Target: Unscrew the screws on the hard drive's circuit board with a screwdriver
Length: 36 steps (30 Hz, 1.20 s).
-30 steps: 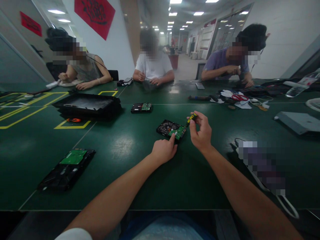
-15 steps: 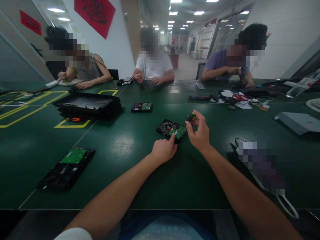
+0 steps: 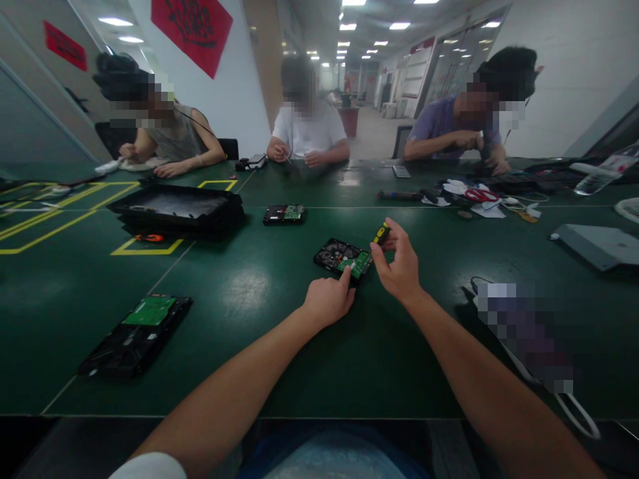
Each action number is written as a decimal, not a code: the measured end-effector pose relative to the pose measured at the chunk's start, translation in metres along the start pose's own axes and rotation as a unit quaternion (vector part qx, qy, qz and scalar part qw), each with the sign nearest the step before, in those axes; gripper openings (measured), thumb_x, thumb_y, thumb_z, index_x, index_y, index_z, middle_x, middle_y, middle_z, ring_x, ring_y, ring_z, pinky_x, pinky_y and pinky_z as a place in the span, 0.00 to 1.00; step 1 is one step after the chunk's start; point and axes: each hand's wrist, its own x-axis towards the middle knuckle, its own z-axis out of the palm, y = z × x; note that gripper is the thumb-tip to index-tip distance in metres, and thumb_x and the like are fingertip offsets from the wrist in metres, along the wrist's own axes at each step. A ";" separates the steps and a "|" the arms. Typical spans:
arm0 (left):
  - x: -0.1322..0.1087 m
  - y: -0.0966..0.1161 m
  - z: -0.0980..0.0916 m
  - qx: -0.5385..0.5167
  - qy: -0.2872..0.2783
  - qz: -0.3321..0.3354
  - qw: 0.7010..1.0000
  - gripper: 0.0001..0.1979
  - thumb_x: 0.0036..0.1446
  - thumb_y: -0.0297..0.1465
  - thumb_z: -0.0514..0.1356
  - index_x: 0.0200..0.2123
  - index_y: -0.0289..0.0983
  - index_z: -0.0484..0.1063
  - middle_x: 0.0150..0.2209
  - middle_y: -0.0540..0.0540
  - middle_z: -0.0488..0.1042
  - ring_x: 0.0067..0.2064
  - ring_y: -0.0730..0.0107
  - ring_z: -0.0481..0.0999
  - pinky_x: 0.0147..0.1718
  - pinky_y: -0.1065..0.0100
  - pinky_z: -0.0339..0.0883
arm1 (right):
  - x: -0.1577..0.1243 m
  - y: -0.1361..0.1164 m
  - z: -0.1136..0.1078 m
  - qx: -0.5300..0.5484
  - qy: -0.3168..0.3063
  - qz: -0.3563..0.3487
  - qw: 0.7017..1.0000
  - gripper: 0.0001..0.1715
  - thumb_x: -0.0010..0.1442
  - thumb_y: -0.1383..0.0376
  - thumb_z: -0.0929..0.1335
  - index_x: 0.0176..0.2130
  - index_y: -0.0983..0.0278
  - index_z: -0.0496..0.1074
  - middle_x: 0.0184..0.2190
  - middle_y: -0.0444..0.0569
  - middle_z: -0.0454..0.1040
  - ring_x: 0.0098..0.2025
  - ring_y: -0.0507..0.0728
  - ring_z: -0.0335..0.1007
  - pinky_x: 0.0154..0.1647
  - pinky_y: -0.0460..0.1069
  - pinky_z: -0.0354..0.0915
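Head view shows a dark green, glossy tabletop (image 3: 239,359), with three co-workers seated along its far side. At left lie a flat black device with a green board (image 3: 134,336) and an orange-and-black tool (image 3: 150,237); a smaller black drive (image 3: 283,214) lies farther off. Red-handled scissors (image 3: 482,194), a clear plastic bottle (image 3: 605,171) and a grey metal box (image 3: 596,246) sit at right. The stacked black trays (image 3: 194,225) have a pale sheen inside; their contents are unclear.

Mid-table lies a black rectangular hard drive with a green circuit board (image 3: 330,254), its long axis running left to right, the board end rightmost and slightly nearer. The left hand (image 3: 327,299) sets its index finger on the board; whether its curled fingers grip anything cannot be told. The right hand (image 3: 401,266) pinches a yellow-and-black screwdriver (image 3: 381,234), handle slanting up and rightward, lower end toward the board. The thumb obscures the tip.
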 end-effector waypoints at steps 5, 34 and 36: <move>0.001 0.000 0.003 0.005 0.007 -0.005 1.000 0.33 0.70 0.44 0.47 0.72 0.35 0.52 0.41 0.36 0.81 0.40 0.48 0.82 0.39 0.54 0.73 | -0.001 0.002 0.002 0.010 -0.003 0.008 1.000 0.37 0.68 0.58 0.67 0.70 0.54 0.54 0.55 0.54 0.74 0.44 0.60 0.77 0.49 0.60 0.77; 0.001 -0.001 0.003 0.000 0.012 -0.003 1.000 0.33 0.70 0.44 0.47 0.72 0.35 0.52 0.41 0.36 0.81 0.40 0.48 0.82 0.39 0.54 0.73 | -0.001 0.000 0.002 0.019 -0.032 0.000 0.999 0.39 0.67 0.56 0.68 0.71 0.54 0.52 0.52 0.53 0.74 0.41 0.59 0.77 0.45 0.59 0.78; 0.000 0.000 0.003 0.002 0.007 -0.006 1.000 0.33 0.69 0.44 0.47 0.72 0.35 0.52 0.41 0.36 0.81 0.40 0.48 0.82 0.39 0.54 0.73 | -0.001 0.000 0.001 0.024 -0.041 0.003 0.999 0.37 0.68 0.56 0.66 0.71 0.54 0.52 0.52 0.53 0.75 0.42 0.60 0.78 0.47 0.60 0.78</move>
